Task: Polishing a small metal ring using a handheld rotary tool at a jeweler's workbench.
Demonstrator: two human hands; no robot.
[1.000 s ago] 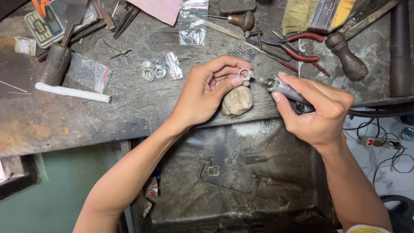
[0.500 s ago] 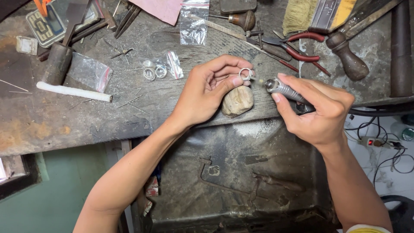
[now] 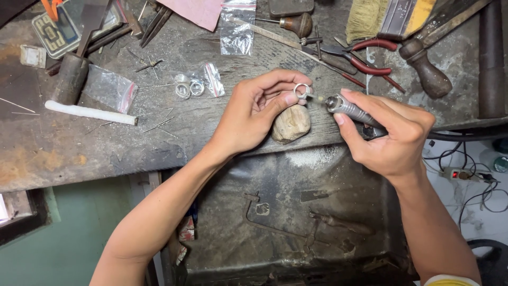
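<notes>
Ring [image 3: 302, 91] of silver metal sits pinched between thumb and fingertips of the left hand [image 3: 254, 114], just above the wooden bench peg [image 3: 291, 123] at the edge of the workbench [image 3: 159, 137]. The right hand [image 3: 389, 135] is curled tight around a metal rotary handpiece [image 3: 349, 108], its tip pointing left, just beside the ring. Both forearms angle up from below

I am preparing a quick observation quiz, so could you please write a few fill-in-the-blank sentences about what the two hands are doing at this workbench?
1. The left hand pinches a small silver ____ between its fingertips.
2. The right hand holds a metal rotary handpiece, its tip aimed at the ____.
3. The red-handled pliers lie on the ____ beyond the hands.

Missing words: ring; ring; workbench
</notes>
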